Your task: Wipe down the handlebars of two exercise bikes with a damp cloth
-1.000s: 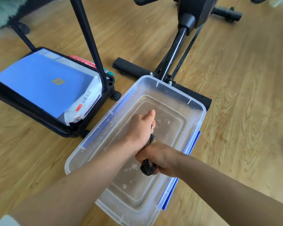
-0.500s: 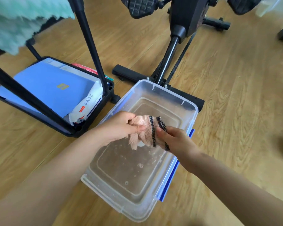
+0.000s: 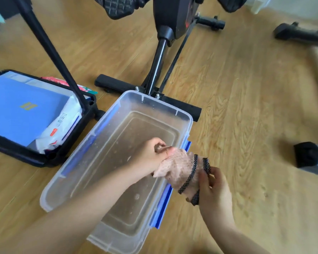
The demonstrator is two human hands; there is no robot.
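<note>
While the clear plastic tub (image 3: 140, 99) sits on the wooden floor (image 3: 246, 107) with shallow water in it, a pink cloth (image 3: 176, 167) with a dark knitted edging is held above the tub's right rim, partly past the blue latch (image 3: 161, 208). The cloth is stretched between both hands, its long axis running from upper left to lower right, the pink end pointing toward the left hand (image 3: 151, 154) and the dark-trimmed end toward the right hand (image 3: 214, 191). The left fingers are curled tightly on the pink end; the right fingers are pinched on the dark edging. Beyond the tub's far end, the front foot of an exercise bike (image 3: 160, 57) is seen touching or just behind the rim. A black wheeled rack (image 3: 44, 160) holding a blue box (image 3: 20, 110) stands just left of the tub.
</note>
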